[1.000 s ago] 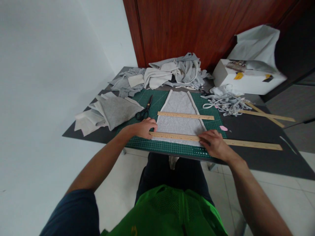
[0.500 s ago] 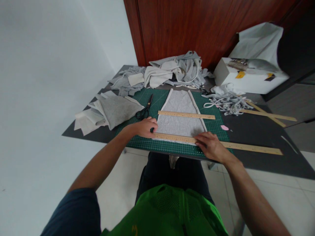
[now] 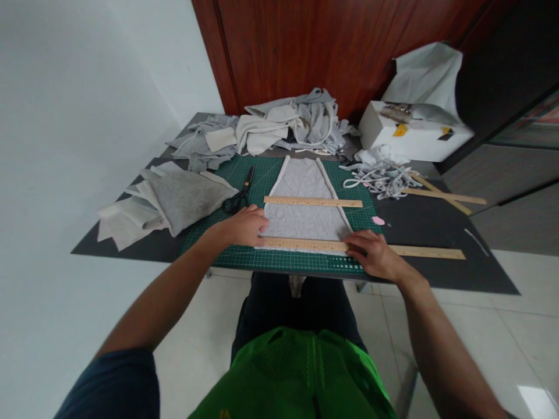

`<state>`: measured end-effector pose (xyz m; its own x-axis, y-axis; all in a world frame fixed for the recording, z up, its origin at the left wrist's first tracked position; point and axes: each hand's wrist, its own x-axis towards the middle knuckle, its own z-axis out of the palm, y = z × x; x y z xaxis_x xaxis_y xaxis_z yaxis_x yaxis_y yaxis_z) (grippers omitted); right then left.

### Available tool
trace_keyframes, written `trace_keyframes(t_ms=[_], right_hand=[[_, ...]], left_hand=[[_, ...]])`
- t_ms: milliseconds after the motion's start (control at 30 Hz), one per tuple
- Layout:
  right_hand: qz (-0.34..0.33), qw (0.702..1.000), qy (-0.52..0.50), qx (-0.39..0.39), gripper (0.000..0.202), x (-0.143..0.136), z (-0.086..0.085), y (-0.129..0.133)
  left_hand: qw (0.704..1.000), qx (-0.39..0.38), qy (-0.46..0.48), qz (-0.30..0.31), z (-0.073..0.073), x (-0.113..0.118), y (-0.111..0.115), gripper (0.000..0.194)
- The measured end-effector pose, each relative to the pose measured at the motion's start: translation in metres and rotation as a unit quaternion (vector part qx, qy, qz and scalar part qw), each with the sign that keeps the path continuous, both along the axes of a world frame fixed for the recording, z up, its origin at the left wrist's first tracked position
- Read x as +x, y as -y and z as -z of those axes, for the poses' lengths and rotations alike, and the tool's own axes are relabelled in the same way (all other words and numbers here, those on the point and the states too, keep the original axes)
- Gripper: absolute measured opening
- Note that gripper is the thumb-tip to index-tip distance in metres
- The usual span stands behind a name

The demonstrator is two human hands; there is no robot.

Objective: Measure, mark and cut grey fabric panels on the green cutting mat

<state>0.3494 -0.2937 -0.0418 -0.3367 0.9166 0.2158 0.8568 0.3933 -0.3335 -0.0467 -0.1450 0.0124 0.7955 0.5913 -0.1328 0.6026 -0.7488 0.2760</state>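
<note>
A light grey fabric panel (image 3: 301,224) with rolled side edges, narrow at the far end, lies flat on a green cutting mat (image 3: 257,169). Across its near edge runs a long wooden ruler (image 3: 305,244). My left hand (image 3: 245,226) is closed at the ruler's left end, by the fabric's near left corner. At the near right corner, my right hand (image 3: 371,253) has its fingers bent in a pinch over the ruler; the fingertips are partly hidden. A shorter wooden ruler (image 3: 312,202) lies across the panel's middle. Black scissors (image 3: 238,198) rest beyond my left hand.
Folded grey fabric pieces (image 3: 187,195) lie at the left, and a heap of cloth (image 3: 292,125) sits along the back. To the right are fabric strips (image 3: 384,174), crossed wooden sticks (image 3: 445,195), a pink scrap (image 3: 378,221) and a white box (image 3: 413,137).
The camera view has turned, so the table and its contents appear farther left. Both hands stay at the long ruler, and the fabric lies much as before.
</note>
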Motion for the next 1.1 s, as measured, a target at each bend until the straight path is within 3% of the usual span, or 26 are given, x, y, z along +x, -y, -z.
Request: trace_keyframes(t_ms=[133,300,500,900,1100], right_hand=[[0.0,1.0,-0.002,-0.002,0.027,-0.003,-0.002,0.001],[-0.006,1.0,-0.005,-0.013,0.03,-0.003,-0.005,0.003],[0.001,1.0,-0.009,-0.025,0.032,0.008,-0.008,0.006],[0.009,0.999,0.011,-0.035,0.032,0.035,-0.007,0.011],[-0.015,1.0,-0.017,-0.013,0.039,0.024,-0.012,0.007]], left_hand=[[0.996,-0.001,0.063,0.066,-0.006,0.048,0.017,0.006],[0.993,-0.013,0.091,0.076,0.016,0.091,0.028,0.022],[0.99,-0.015,0.128,0.06,0.037,0.091,0.023,0.021],[0.988,0.009,0.147,0.04,0.04,0.091,0.027,0.018],[0.989,0.01,0.143,0.042,0.041,0.091,0.027,0.019]])
